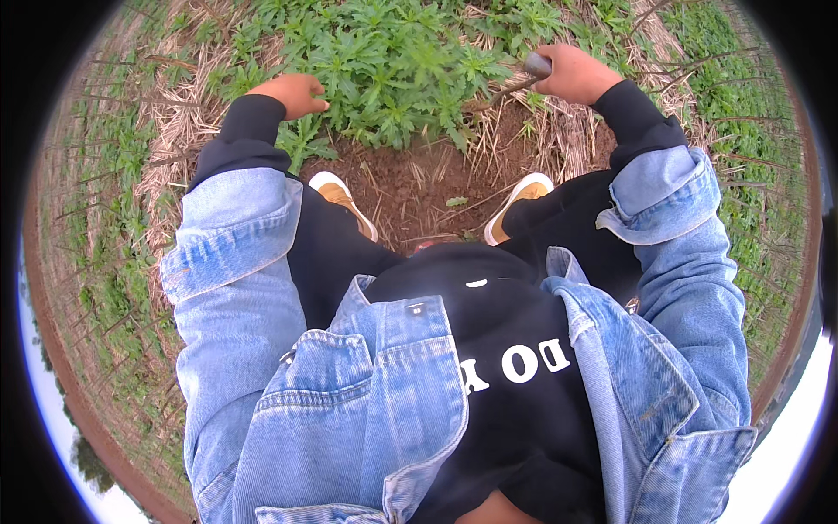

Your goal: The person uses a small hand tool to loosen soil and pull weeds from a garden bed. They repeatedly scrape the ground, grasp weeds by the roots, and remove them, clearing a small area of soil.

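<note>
My right hand (576, 73) is closed round the rounded grey handle of a hand tool (538, 65). From the handle a thin, curved metal shank runs left and down to a soil-coloured end at the edge of the green weeds, its exact shape unclear. My left hand (288, 95) is at the left side of the leafy green weeds (393, 65), fingers apart, thumb and forefinger pointing towards the leaves, with nothing seen in it. Bare reddish-brown soil (419, 187) lies between the plants and me, with a small loose leaf (456, 202) on it.
My two tan shoes with white soles (343, 203) stand apart on the soil. Dry straw (177, 137) lies on both sides of the weeds, with thin bare stems (707, 62) sticking out of it. More green growth (727, 98) spreads at the right.
</note>
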{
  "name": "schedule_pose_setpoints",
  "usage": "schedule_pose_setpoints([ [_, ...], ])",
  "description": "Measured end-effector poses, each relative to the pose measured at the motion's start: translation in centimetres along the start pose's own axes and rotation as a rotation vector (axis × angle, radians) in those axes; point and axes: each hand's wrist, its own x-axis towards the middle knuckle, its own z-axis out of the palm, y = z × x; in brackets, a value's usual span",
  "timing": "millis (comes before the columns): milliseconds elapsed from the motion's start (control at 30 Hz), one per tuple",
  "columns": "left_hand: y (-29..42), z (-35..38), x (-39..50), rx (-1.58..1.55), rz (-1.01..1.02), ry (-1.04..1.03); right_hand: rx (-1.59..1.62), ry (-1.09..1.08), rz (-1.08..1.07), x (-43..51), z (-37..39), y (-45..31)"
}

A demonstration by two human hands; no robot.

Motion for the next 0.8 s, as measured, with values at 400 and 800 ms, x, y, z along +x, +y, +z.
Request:
schedule_pose_setpoints([
  [400, 3.4, 1.9, 0.2, -0.144, 0.069, 0.020, 0.035, 0.011, 0.155, 3.2, 1.0, 4.9],
  [800, 3.2, -5.7, -4.8, 0.007, 0.138, 0.406, 0.030, 0.119, -0.108, 6.9, -0.3, 1.8],
])
